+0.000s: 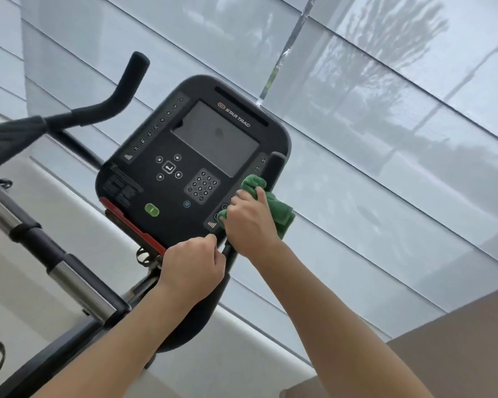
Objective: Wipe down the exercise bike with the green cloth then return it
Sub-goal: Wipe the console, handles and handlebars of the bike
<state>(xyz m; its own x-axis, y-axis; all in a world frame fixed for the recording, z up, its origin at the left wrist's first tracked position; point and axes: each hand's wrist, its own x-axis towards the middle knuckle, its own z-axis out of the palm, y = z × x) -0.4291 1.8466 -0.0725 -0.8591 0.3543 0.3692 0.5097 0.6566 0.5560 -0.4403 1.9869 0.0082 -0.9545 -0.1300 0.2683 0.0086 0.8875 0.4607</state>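
Two bare forearms reach up to the black console of an exercise bike (184, 156), one hand wiping with a cloth.

Nearest the lens, the left hand (194, 268) is curled around the console's lower right corner, thumb on the front edge, fingers hidden behind it. Just above and to the right, the right hand (249, 222) clutches a crumpled green microfibre cloth (273, 205), fingers bent over it, pressing it onto the console's right edge beside a black upright grip (273, 168). Grey screen (216, 137), number keypad (202, 185) and oval green button (152, 210) lie to the left of the cloth, uncovered. A black curved handlebar (121, 90) rises at the left, against pale window blinds (385, 168).
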